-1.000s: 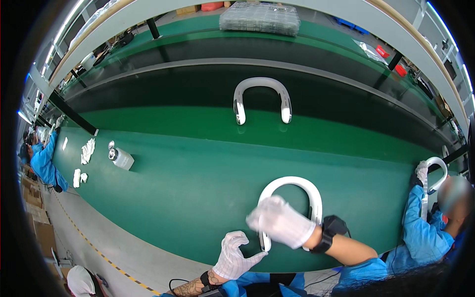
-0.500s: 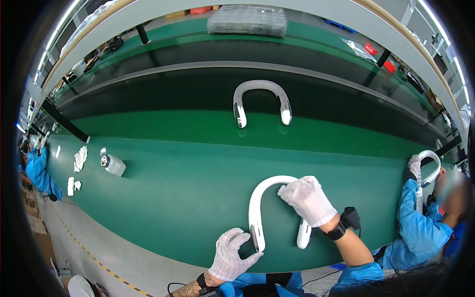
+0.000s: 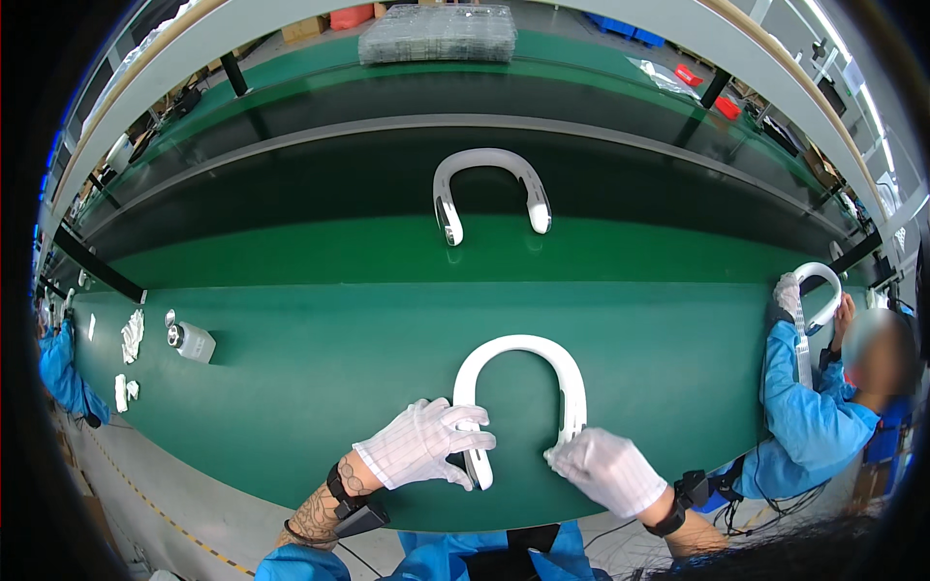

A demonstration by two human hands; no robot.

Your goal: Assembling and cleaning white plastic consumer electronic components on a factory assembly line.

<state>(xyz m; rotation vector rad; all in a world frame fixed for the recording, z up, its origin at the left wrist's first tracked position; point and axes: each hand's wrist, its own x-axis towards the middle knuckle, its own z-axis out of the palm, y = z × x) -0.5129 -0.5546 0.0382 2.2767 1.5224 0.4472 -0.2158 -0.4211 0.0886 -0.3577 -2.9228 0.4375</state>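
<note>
Two gloved hands at a green counter [image 3: 320, 397]. The white U-shaped device [image 3: 523, 343] lies on the counter in front of the wearer, its curve pointing away and its two ends toward the body. The left hand [image 3: 424, 445] grasps the device's left arm near the end, fingers laid across it; they mask part of the dark side panel, though the tip shows below. The right hand [image 3: 608, 473] is bunched at the end of the right arm, covering that tip (whether it grips the device, or something small, cannot be told, since the fingertips are hidden). Farther back lies a second U-shaped device [image 3: 492, 158], in full view. At left stand a bottle [image 3: 196, 343] with its cap tilted up and, beside it, a crumpled white cloth [image 3: 133, 336], too small to identify closely. At right, a co-worker [image 3: 819, 416] in blue holds a similar white device [image 3: 823, 272], partly covered by the hands. A person [image 3: 64, 368] at the far left is cut off by the fisheye rim.
</note>
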